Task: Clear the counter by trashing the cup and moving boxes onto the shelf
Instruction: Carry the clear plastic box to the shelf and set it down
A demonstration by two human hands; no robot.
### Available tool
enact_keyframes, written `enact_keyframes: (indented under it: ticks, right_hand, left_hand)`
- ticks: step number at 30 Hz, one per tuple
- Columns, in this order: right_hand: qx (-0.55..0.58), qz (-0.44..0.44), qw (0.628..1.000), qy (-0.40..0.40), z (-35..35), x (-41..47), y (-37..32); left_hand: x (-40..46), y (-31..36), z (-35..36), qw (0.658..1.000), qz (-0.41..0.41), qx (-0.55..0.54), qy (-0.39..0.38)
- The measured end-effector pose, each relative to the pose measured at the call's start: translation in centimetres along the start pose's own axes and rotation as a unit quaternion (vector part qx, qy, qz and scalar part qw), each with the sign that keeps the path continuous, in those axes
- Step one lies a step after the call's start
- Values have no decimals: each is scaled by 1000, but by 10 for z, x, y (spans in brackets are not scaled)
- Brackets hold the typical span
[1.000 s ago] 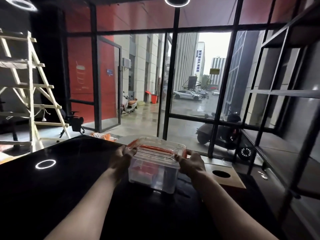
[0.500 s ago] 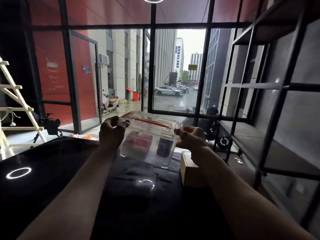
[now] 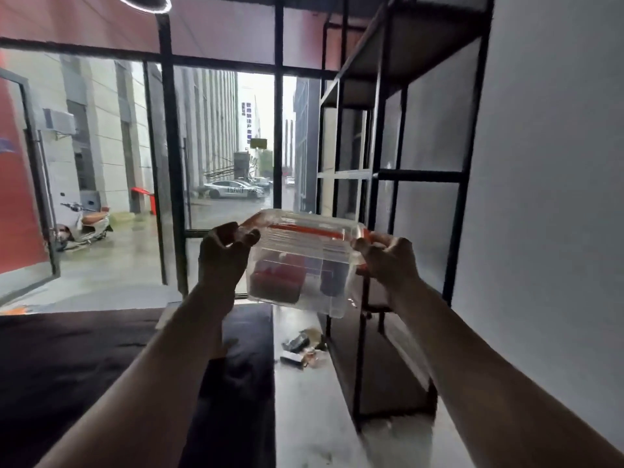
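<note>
I hold a clear plastic box (image 3: 300, 261) with an orange-trimmed lid in the air, past the right end of the black counter (image 3: 84, 359). Red and dark items show through its walls. My left hand (image 3: 224, 255) grips its left side, and my right hand (image 3: 388, 261) grips its right side. The box hangs in front of the black metal shelf unit (image 3: 381, 177) that stands along the grey wall at the right. No cup is in view.
Small litter (image 3: 302, 347) lies on the pale floor between the counter and the shelf. Floor-to-ceiling windows with black frames (image 3: 169, 163) stand ahead. The grey wall (image 3: 547, 197) fills the right side.
The box has come up off the counter and moved right toward the shelf, held in both hands. My view has turned right; the ladder and the wooden box with a hole are out of sight.
</note>
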State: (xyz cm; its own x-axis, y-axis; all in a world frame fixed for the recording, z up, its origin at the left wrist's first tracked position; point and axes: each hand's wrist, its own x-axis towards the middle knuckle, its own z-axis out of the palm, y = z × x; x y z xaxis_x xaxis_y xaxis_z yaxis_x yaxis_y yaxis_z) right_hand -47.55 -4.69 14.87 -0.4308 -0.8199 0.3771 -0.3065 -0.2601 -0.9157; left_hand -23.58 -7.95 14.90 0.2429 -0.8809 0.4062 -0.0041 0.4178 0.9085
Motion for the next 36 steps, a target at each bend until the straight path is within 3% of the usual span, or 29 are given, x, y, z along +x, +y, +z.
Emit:
enact_keyframes:
  ticks: [6,13,21,36]
  right_hand:
    - [-71,1,996,59,-142,21,58]
    - [-83,43,993,65,-208,48,132]
    - [-57,73,995,39,-178,106,202]
    - [-31,114,992,-40,-39,307,295]
  left_hand:
    - [-62,-27,140,995,-56,-48,-60]
    - [-88,-74,226,988,-122,-34,-89]
    - [-40,-151,265,984,-159,-35,-79]
    - [155,-277,304,983,-184,-1,-9]
